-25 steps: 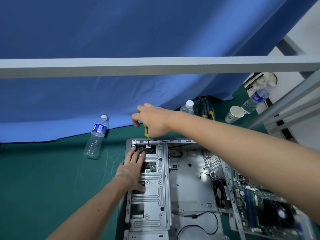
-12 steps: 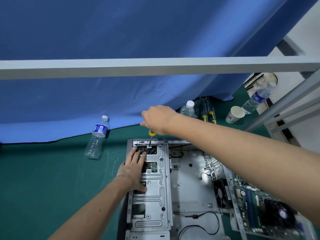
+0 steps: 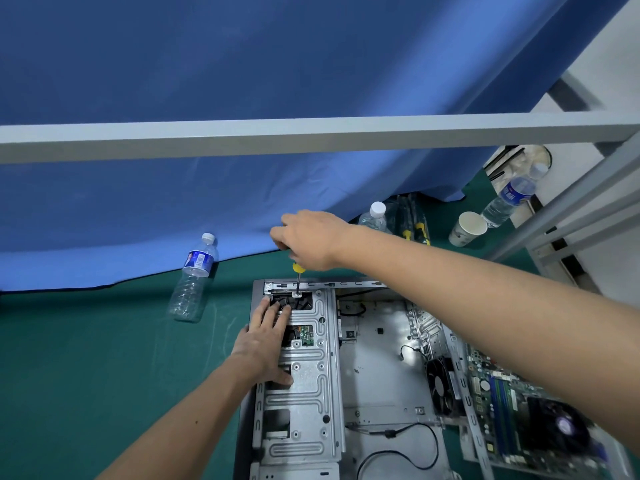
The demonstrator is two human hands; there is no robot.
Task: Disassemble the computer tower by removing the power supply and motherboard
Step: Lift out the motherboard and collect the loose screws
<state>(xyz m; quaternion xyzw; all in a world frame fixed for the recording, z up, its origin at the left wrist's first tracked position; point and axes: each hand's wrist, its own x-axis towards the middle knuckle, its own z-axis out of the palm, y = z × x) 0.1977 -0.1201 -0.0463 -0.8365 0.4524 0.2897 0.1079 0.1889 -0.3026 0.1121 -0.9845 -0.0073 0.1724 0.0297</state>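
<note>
The right hand [image 3: 311, 239], gripping the screwdriver [image 3: 297, 277], has risen at the case [image 3: 377, 348] far edge, suggesting its screw is loosening, while the flat, open left hand [image 3: 266, 337] steadies the bracket [image 3: 308, 386]

Open computer tower [image 3: 374, 358] lies on its side on green bench [image 3: 86, 358]. Right hand [image 3: 308, 239] grips yellow-handled screwdriver [image 3: 297, 277], shaft upright, tip on a screw at the far edge of the metal drive bracket [image 3: 304, 393]. Left hand [image 3: 265, 341] rests flat on that bracket, fingers straight, reaching toward the screw. Motherboard [image 3: 512, 410] sits outside the case, at its right. Plastic bottle [image 3: 194, 277] lies left of the tower; paper cup [image 3: 467, 228] far right. Blue cloth [image 3: 207, 81] hangs behind.
</note>
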